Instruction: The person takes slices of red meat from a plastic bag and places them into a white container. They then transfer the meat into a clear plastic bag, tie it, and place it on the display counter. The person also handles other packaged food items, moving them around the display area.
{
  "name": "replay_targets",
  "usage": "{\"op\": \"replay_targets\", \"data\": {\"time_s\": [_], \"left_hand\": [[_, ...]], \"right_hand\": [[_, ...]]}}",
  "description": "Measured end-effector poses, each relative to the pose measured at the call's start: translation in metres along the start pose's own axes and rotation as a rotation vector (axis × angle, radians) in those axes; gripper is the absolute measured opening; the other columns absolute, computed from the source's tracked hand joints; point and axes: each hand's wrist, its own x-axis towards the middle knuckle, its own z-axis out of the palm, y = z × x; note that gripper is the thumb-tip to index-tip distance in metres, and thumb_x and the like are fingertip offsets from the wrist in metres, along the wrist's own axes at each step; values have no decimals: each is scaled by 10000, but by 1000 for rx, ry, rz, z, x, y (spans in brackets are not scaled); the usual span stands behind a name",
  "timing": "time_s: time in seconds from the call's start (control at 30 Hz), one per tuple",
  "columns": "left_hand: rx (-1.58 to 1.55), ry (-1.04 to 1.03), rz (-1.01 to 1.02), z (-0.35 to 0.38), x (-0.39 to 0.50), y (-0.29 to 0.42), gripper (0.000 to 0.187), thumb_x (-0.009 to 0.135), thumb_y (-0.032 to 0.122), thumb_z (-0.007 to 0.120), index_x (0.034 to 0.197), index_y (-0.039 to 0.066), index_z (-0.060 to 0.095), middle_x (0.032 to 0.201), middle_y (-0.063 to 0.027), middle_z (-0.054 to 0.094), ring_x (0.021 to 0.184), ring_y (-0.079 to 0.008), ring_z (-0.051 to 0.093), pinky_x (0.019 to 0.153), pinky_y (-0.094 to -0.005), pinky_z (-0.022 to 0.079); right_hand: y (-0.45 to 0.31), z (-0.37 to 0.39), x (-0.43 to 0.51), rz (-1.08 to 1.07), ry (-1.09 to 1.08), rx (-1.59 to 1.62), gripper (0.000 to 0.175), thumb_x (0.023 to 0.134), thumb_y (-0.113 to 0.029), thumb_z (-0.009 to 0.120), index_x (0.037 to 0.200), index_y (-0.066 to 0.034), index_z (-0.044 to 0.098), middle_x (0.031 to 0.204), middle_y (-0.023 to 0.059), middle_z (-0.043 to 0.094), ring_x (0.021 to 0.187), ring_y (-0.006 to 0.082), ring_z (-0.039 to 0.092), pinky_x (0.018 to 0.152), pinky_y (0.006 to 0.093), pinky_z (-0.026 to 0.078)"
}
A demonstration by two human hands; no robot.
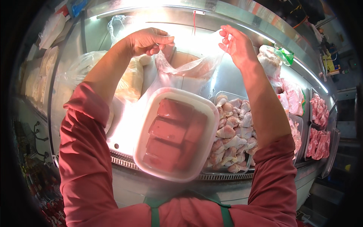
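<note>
My left hand [153, 41] pinches one side of a thin transparent plastic bag [195, 66] between thumb and fingers. On the other side, my right hand [234, 44] grips its edge, so the plastic sags between the two hands. Brownish-pink slabs [184, 59] show around the sagging plastic; whether they lie in it or behind it, I cannot tell. Below my hands, nearest my body, stands a white plastic tub [139, 136]. Dark red, smooth-cut blocks [167, 130], resembling blood curd, sit in liquid inside it. Neither hand touches the tub.
Raw chicken drumsticks [234, 130] fill a transparent tray right of the tub. Farther right are trays of cut raw meat [317, 144] and bagged meat [292, 95]. A bag of yellowish food [130, 81] lies left. A lit metal display-case frame [175, 11] curves along the far side.
</note>
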Motion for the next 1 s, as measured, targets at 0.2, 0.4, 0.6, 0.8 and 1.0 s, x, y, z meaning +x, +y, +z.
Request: {"op": "replay_targets", "data": {"time_s": [0.2,0.4,0.6,0.8,1.0], "left_hand": [[-374,264,100,-5,-6,4,391,864,330,671,1032,-6,562,778,-28,552,526,-93,478,434,-208,364],[-483,353,154,-9,-9,2,464,847,346,688,1058,-37,532,819,-57,544,575,-108,506,491,-216,416],[-542,483,176,-10,-2,3,483,800,382,732,1008,-5,534,859,-80,555,669,-152,551,560,-250,462],[-575,447,251,-19,-4,12,377,789,381,741,806,66,535,949,-108,587,780,-221,595,656,-302,486],[-599,350,308,-23,-7,24,240,896,297,600,933,60,601,900,-54,617,792,-175,586,685,-279,483]], "right_hand": [[-2,7,1,-33,-28,-1,242,851,-264,636,940,-40,621,875,45,591,717,105,505,763,310,469],[-5,6,3,-42,-21,-25,294,843,-275,647,998,-27,607,920,72,607,730,111,511,761,304,466],[-12,5,3,-55,-42,26,285,854,-262,641,1009,-25,607,921,62,600,733,106,528,795,321,456],[-26,3,4,-150,-139,17,280,886,-253,602,1030,-13,590,917,56,590,760,106,534,833,326,445],[-51,-4,-6,-168,-129,-9,311,879,-284,600,1022,-8,595,905,49,587,756,109,511,821,312,459]]}}
